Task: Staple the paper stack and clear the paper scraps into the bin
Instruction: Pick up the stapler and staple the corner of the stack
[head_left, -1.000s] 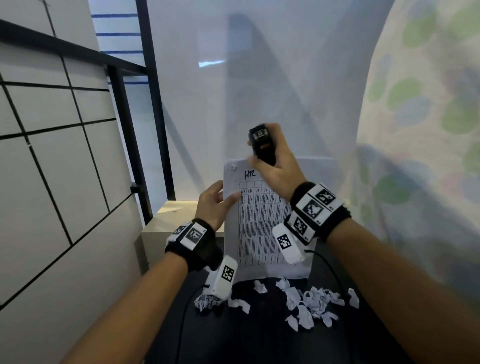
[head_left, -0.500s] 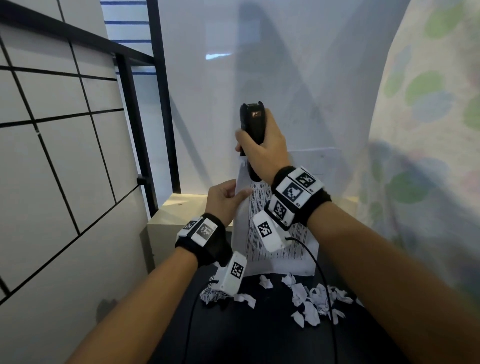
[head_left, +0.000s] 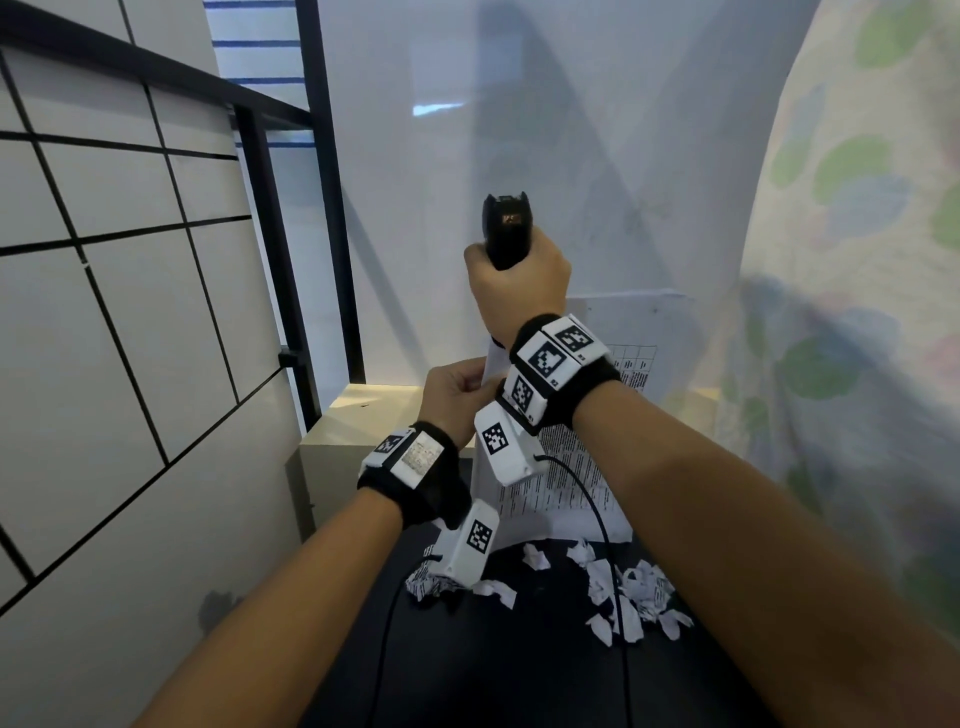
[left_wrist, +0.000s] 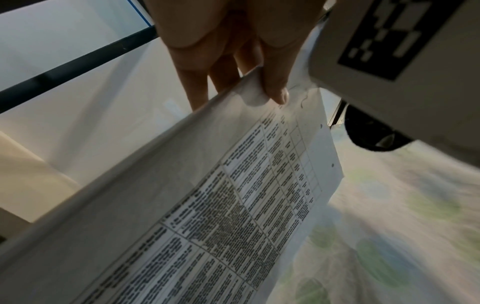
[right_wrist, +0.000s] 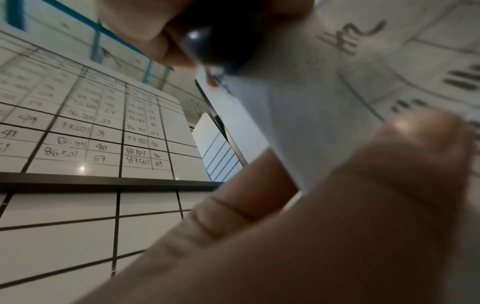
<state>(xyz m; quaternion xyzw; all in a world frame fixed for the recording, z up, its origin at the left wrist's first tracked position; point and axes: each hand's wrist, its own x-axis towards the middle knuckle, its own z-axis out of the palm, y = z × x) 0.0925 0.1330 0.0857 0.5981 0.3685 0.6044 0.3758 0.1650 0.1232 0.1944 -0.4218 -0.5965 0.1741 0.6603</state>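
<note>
My right hand (head_left: 514, 280) grips a black stapler (head_left: 506, 228) upright, raised above the top left corner of the paper stack (head_left: 634, 332). The stack, printed with a table, stands nearly upright over a black table (head_left: 519, 665). My left hand (head_left: 457, 395) pinches its left edge near the top, thumb (left_wrist: 275, 82) on the front and fingers (left_wrist: 197, 88) behind. In the right wrist view the stapler's dark underside (right_wrist: 221, 41) sits at the paper (right_wrist: 298, 102) corner; whether its mouth is over the sheet is blurred. Torn paper scraps (head_left: 623, 592) lie on the table below the stack.
A gridded whiteboard (head_left: 104, 312) with a black frame stands at the left. A cream box (head_left: 363, 410) sits behind the left hand. A patterned curtain (head_left: 857, 312) hangs on the right. No bin is in view.
The right hand has lifted the stapler up and left, from the stack's top edge to above its corner. The left hand moved up the paper's left edge and now pinches it.
</note>
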